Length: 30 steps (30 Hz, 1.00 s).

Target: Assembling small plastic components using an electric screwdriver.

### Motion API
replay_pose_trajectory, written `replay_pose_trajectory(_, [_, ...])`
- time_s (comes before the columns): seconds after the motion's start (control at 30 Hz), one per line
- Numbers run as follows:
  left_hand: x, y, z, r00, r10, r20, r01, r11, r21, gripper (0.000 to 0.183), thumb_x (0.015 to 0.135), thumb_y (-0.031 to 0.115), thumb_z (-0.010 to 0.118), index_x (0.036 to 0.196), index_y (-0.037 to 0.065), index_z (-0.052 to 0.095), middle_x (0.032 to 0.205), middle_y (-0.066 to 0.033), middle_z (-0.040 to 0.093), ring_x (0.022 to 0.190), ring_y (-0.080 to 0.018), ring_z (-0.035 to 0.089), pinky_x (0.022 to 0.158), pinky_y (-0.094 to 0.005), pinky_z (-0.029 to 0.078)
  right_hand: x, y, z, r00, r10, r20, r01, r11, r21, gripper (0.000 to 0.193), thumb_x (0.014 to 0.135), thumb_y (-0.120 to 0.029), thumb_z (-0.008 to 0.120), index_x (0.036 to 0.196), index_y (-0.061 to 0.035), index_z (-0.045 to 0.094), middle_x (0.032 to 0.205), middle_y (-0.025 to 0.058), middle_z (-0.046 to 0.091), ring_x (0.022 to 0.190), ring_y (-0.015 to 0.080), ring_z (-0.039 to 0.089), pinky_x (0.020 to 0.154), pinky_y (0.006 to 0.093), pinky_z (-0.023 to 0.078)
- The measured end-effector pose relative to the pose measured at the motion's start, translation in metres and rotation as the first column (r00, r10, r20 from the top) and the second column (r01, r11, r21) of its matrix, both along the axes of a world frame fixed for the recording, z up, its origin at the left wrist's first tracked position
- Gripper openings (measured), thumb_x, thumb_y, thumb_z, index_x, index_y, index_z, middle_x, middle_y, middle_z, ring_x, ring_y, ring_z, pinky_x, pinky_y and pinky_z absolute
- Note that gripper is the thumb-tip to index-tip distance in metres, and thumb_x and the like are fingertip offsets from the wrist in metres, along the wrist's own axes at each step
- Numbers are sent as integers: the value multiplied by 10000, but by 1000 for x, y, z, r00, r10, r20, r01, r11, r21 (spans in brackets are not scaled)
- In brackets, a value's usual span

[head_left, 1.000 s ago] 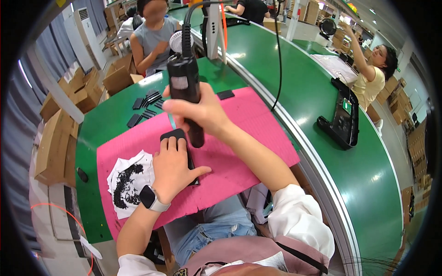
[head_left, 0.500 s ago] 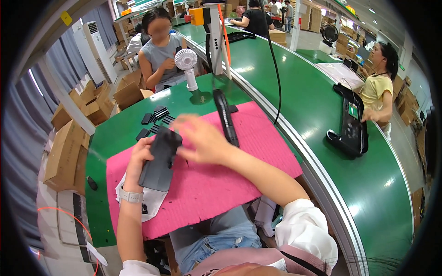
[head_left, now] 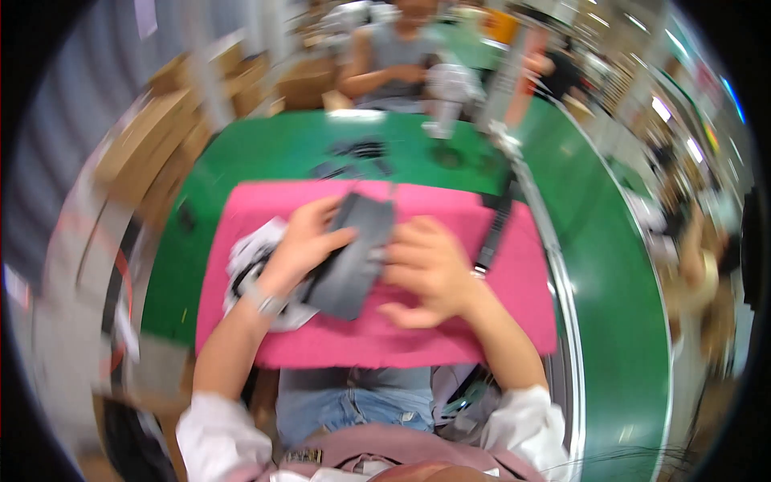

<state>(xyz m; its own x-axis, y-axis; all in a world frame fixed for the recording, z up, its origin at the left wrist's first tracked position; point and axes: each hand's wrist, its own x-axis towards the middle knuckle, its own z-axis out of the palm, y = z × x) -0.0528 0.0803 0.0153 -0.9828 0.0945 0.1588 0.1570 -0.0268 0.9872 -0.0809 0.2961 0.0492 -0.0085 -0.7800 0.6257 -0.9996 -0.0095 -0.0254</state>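
Note:
A dark grey, flat plastic piece (head_left: 353, 265), longer than wide, is held tilted above the pink mat (head_left: 450, 341). My left hand (head_left: 309, 241) grips it by its left side, thumb lying over its face. Close by its right edge is my right hand (head_left: 427, 269), fingers apart and thumb spread low; blur hides whether the fingertips touch the piece. Under my left wrist lies a white bag (head_left: 255, 241) with black bits in it. To the right of my right hand, a long, narrow black part (head_left: 498, 225) rests on the mat.
Several small black pieces (head_left: 357, 151) lie on the green table (head_left: 281, 149) beyond the mat. A white handheld fan (head_left: 450, 92) stands at the far side, where a person in grey (head_left: 393, 68) sits. A metal rail (head_left: 554, 265) runs along the right. Cardboard boxes (head_left: 148, 145) stand at left.
The view has swung, so the mat now sits squarer ahead. My right hand has come down from the piece's upper end to its right side. The left hand keeps its hold.

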Motion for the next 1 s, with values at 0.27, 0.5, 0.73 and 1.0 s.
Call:
replay_pose_trajectory(0.27, [60,-61,24,890,406,-206,-331,888,319,449,679,2,667,1108,-75,560,997,-120,638,905,-163,602,794,-278,479,-6,43,-10,910,-411,54,413,885,-217,308,885,-141,504,1118,51,565,1219,226,514,1076,344,514,892,418,419])
replay_pose_trajectory(0.5, [310,-176,-60,215,962,165,-903,132,408,382,728,70,605,1092,-31,551,949,-93,630,865,-183,607,765,-306,498,-30,30,-68,901,-363,236,342,931,129,142,895,-35,528,958,54,619,846,123,629,748,205,586,666,300,465])
replay_pose_trajectory(0.73, [572,-268,-236,-496,736,461,-613,-673,414,92,728,6,584,809,20,624,885,-79,629,803,-215,602,750,-335,504,1,-13,-55,843,-295,450,333,943,-7,259,874,-146,637,951,101,631,878,169,662,733,241,620,662,329,508])
replay_pose_trajectory(1.0, [676,-333,-234,-619,766,175,-720,-642,263,647,956,432,427,1480,269,82,1546,-16,103,1416,-289,96,1060,-631,107,5,-4,-55,784,-611,106,570,778,266,277,837,-129,677,987,100,639,915,218,662,818,309,643,732,333,523])
